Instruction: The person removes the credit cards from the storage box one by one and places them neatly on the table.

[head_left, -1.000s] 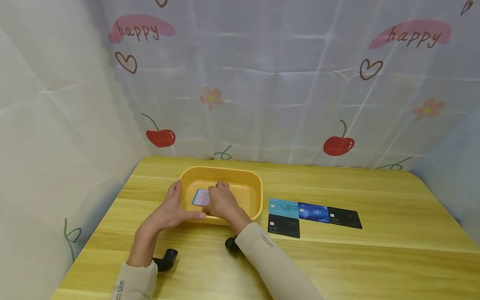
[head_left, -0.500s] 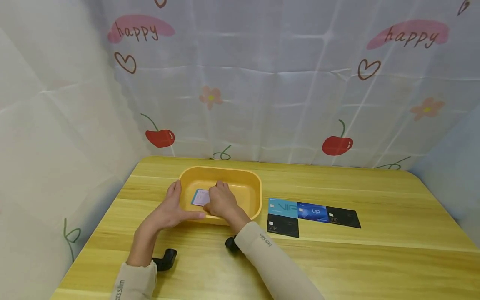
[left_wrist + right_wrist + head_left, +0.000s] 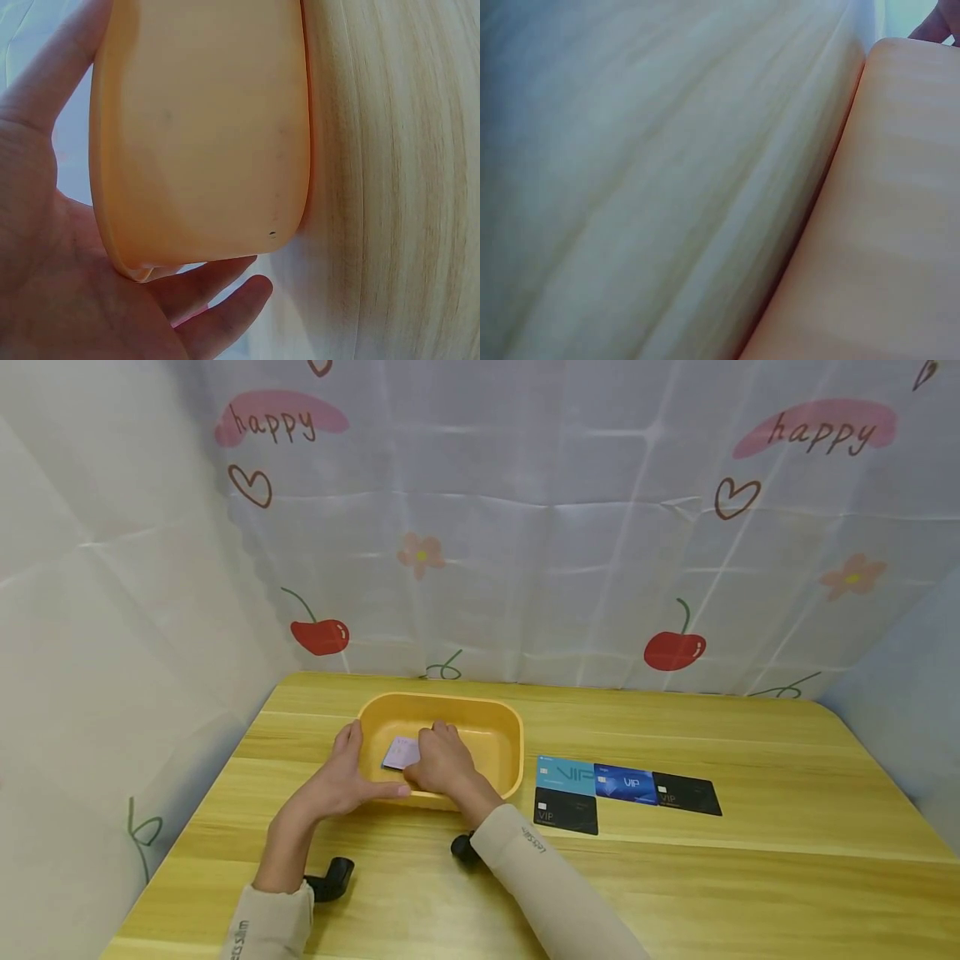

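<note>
The yellow plastic basin point(image 3: 495, 714) stands on the table in the head view. My left hand point(image 3: 337, 783) holds its left end, thumb along the near rim and fingers round the far side. In the left wrist view the left hand point(image 3: 67, 247) wraps the corner of the basin point(image 3: 202, 135). Down inside the basin, my right hand point(image 3: 446, 764) pinches a pale purple card point(image 3: 401, 752); its fingertips are partly hidden. A dark edge shows beneath that card. The right wrist view catches only the basin's outer wall point(image 3: 900, 210) and the tabletop.
Right of the basin lie a light blue VIP card point(image 3: 566, 775), a dark blue VIP card point(image 3: 626, 785) and two black cards, one at the row's end point(image 3: 687, 795), one in front point(image 3: 566, 812). A printed curtain point(image 3: 540, 568) hangs behind the table point(image 3: 750, 893).
Inside the basin, the pale purple card has shifted slightly; the blue strip along its left side no longer shows, and a dark edge appears below it. Both hands keep their places.
</note>
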Demonstrator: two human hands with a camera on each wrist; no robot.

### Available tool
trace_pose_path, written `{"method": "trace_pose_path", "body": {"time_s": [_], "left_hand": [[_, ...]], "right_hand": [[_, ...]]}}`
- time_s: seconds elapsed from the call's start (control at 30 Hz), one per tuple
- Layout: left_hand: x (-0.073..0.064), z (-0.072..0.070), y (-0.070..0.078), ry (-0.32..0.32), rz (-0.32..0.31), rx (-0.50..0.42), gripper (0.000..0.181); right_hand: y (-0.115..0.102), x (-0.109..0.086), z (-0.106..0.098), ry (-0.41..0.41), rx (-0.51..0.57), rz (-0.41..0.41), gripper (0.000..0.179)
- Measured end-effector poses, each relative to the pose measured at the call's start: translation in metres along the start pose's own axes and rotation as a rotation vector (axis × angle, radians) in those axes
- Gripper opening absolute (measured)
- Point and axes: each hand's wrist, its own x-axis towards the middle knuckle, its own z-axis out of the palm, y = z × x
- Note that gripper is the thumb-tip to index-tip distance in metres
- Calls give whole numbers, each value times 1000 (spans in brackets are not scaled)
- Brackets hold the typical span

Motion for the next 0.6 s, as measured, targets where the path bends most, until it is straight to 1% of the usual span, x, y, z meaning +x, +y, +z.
{"method": "trace_pose_path", "body": {"time_s": [0.27,0.47,0.6], "left_hand": [[0,0,1,-4,-18,-4,133],[1,1,0,-5,-18,-16,134],[1,2,0,-2,-12,-17,135]], "right_hand": [[-2,0,0,89,0,-43,35],[-1,-1,1,133,41,-66,42],[-1,-2,1,162,59,-92,43]]}}
